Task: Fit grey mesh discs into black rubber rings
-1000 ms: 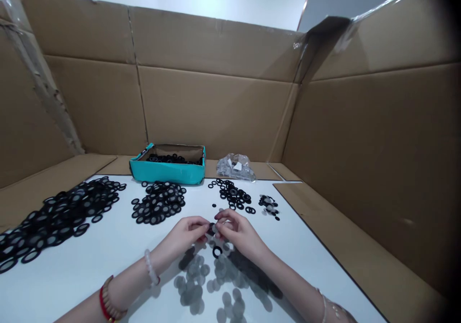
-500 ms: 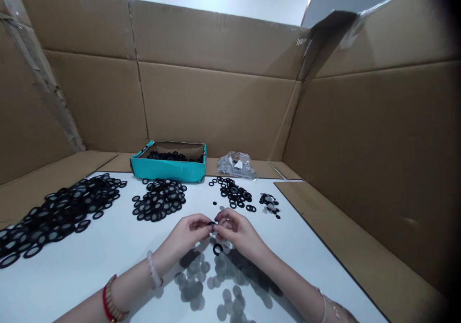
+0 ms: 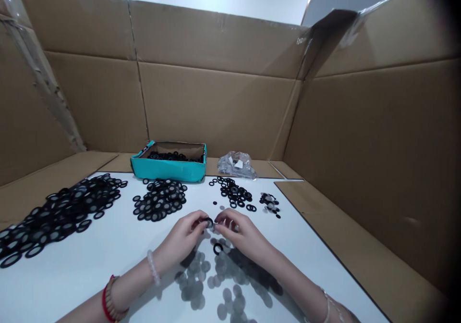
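Observation:
My left hand (image 3: 190, 231) pinches a black ring (image 3: 209, 222) between thumb and fingertips, just above the white tabletop. Close by on the right, my right hand (image 3: 236, 226) has its thumb and fingers curled together at the ring's side; a small pale bit shows at its fingertips, too little to make out. Below the hands lies a loose black ring (image 3: 218, 249) on the table. Many thin grey translucent discs (image 3: 192, 289) are scattered between my forearms, partly in shadow.
Black rings with greyish centres form a long pile (image 3: 68, 210) at left and a rounder pile (image 3: 160, 200) beside it. Smaller black rings (image 3: 236, 192) and tiny pieces (image 3: 270, 203) lie right. Behind stand a teal box (image 3: 169, 170) and a plastic bag (image 3: 236, 165). Cardboard walls (image 3: 216, 106) enclose the table.
My hands have parted slightly. The black ring, earlier between both hands' fingertips, is now in my left hand, a little to the left and tilted up.

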A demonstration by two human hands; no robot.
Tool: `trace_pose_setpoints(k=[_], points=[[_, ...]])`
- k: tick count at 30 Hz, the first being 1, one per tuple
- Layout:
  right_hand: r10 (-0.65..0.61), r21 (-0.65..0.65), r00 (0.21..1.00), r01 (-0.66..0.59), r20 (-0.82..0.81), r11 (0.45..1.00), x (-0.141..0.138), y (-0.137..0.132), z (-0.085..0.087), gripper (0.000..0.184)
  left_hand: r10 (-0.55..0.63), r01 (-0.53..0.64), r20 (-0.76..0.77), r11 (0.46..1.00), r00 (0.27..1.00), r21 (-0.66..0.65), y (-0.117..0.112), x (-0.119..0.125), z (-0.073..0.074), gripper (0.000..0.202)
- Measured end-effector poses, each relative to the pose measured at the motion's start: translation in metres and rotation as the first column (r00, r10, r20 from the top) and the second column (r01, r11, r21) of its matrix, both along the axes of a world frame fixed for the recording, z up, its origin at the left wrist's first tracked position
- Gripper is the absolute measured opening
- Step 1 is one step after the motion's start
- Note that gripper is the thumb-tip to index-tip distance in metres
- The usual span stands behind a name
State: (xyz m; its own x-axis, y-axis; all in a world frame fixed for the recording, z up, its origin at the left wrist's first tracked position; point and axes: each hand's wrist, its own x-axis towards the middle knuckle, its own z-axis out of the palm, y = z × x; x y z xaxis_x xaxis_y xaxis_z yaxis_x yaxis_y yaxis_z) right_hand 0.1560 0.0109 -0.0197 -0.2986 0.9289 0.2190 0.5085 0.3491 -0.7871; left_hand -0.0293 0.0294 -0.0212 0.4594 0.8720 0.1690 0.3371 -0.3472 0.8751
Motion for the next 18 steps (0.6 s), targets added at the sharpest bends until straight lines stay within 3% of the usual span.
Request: trace_pose_setpoints(k=[3, 10, 15, 18], points=[[0.042, 0.007, 0.999, -0.041, -0.024, 0.999, -0.004, 0.0, 0.003, 0.012, -0.022, 0.022, -0.015, 0.999, 1.0, 0.024, -0.004, 0.003, 0.004, 0.018], [0.057, -0.046, 0.985, -0.065, -0.165, 0.997, -0.007, -0.001, 0.0, 0.023, -0.055, 0.073, 0.126, 0.987, 0.99, -0.143, -0.002, 0.004, 0.003, 0.02], [0.202, -0.134, 0.972, -0.217, -0.12, 0.967, -0.004, -0.003, -0.003, 0.024, -0.075, 0.076, 0.007, 0.994, 0.997, -0.073, -0.008, 0.002, 0.009, 0.013], [0.231, -0.047, 0.973, -0.231, -0.001, 0.972, -0.002, -0.003, -0.005, 0.028, -0.072, 0.071, -0.082, 0.997, 0.994, -0.011, -0.012, 0.002, 0.013, 0.011]])
